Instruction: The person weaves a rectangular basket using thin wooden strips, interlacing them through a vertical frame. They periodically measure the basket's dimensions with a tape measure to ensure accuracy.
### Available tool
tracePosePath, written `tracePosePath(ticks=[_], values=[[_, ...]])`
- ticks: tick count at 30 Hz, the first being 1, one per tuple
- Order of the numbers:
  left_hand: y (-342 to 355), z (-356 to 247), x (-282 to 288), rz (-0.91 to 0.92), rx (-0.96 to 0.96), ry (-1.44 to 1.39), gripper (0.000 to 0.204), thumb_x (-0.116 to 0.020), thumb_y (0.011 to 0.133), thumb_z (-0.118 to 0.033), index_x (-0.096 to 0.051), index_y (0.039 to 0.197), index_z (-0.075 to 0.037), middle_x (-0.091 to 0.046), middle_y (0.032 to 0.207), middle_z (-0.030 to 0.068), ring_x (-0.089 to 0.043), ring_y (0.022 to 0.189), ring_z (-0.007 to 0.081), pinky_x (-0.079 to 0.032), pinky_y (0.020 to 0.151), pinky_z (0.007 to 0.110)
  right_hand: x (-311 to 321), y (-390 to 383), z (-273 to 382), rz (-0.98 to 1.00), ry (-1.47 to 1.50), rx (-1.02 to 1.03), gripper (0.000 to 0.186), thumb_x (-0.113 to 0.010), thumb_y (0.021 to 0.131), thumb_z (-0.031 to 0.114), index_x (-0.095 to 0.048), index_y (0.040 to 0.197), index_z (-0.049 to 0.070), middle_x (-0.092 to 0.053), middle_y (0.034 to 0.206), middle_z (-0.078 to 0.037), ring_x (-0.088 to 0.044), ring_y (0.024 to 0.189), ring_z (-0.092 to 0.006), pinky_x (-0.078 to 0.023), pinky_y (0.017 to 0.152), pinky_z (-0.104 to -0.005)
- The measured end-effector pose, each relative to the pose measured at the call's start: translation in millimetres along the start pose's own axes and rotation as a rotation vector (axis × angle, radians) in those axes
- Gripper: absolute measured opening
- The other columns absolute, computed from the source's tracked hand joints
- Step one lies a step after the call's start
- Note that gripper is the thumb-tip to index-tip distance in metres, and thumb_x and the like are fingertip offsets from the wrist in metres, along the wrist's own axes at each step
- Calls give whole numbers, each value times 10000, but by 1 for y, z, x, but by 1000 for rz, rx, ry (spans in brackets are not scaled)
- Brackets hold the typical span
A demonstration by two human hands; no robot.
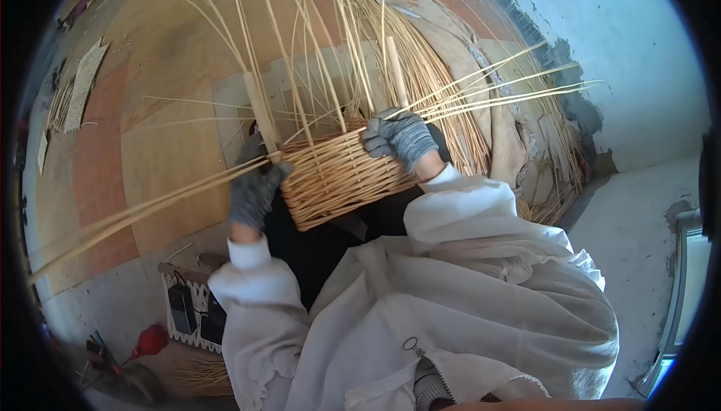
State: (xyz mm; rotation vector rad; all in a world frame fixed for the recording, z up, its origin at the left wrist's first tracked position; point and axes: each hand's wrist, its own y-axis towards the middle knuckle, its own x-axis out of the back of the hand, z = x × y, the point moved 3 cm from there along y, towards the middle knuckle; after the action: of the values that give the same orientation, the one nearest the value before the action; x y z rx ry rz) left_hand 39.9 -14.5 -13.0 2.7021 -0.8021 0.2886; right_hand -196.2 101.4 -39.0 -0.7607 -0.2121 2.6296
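Note:
A partly woven wicker basket (349, 176) rests across my lap, one woven side facing me. Long upright canes rise from its upper edge. Flat wooden stakes stand at its left corner (260, 110) and right corner (397, 73). My left hand (254, 191), in a grey glove and slightly blurred, is closed at the left corner around long wicker strands (158, 202) that stick out to the left. My right hand (398, 139), also gloved, grips the basket's upper right corner with curled fingers. More loose strands (511, 94) stretch right from there. My palms are hidden.
A large bundle of long canes (451, 122) lies beyond the basket, beside brown cloth (507, 140). Woven pieces (84, 86) lie on the board floor at far left. Below left are a white crate (180, 313) and a red object (150, 341). A pale wall (638, 58) stands at right.

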Motion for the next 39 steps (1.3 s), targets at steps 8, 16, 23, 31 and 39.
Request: tracePosePath(ticks=[8, 16, 23, 31, 39], values=[[-8, -27, -69, 11, -331, 756, 562, -623, 733, -377, -492, 1183, -68, -529, 1141, 145, -487, 1044, 325, -307, 952, 458, -3, 10, 29, 101, -561, 124, 160, -638, 756, 78, -531, 793, -36, -599, 802, -156, -609, 709, -270, -522, 641, -316], [6, -29, -96, 69, -50, 928, 614, -619, 708, -451, -498, 1198, -101, -508, 1178, 146, -469, 1041, 327, -262, 971, 457, -22, 77, 74, -19, -742, 759, 114, -540, 816, 170, -550, 833, 57, -507, 697, -30, -524, 639, -200, -458, 761, -406], [18, -56, -150, 81, -242, 892, 623, -616, 700, -477, -475, 1233, -188, -543, 1060, 110, -463, 1045, 289, -241, 973, 493, 30, 0, 80, 18, -491, 610, 191, -580, 789, 107, -526, 950, 21, -566, 806, -118, -572, 665, -176, -494, 617, -303], [24, -50, -190, 307, 77, 1037, 775, -540, 658, -668, -431, 1271, -207, -542, 1034, 166, -468, 1040, 296, -174, 987, 541, 76, 57, 108, -633, -410, 367, 377, -565, 789, 92, -444, 1132, -10, -553, 721, -158, -562, 575, -274, -504, 551, -390], [35, -87, -245, 79, -275, 405, 451, -668, 699, -288, -547, 1043, -24, -558, 940, 186, -505, 1017, 303, -353, 936, 431, 127, -55, 139, 197, -760, 377, 286, -538, 822, 23, -513, 1105, -8, -603, 958, -110, -596, 914, -228, -498, 808, -312]])
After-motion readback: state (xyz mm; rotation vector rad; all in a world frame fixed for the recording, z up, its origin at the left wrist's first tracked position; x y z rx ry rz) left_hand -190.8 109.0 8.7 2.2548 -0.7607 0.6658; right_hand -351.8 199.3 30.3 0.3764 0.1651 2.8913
